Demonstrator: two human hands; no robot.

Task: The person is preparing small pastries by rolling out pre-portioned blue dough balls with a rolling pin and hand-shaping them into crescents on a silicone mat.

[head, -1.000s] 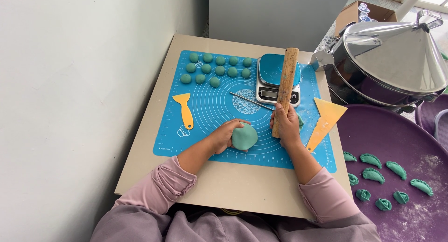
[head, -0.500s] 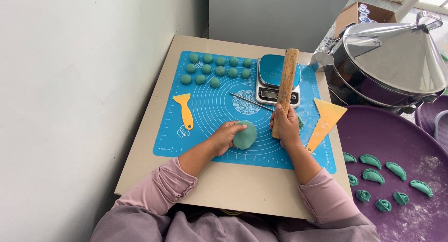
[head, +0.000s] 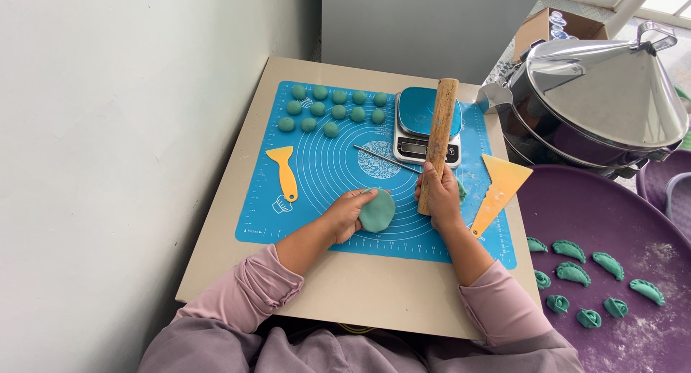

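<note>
Dough disc (head: 377,210): since a second ago turned and tipped up off the blue mat (head: 317,171), now a flattened green oval on edge, so rolling has paused for repositioning; left hand (head: 347,213) cups its left rim, fingers curled on it. Right hand (head: 440,194), just right of the disc and apart from it, clamped round the lower end of the rolling pin (head: 437,143), unchanged, slanting up over the scale (head: 425,128). Beyond: yellow scraper (head: 283,169), dough balls (head: 332,108) at the far edge; dumplings (head: 590,287) on the purple tray (head: 619,222) at right
</note>
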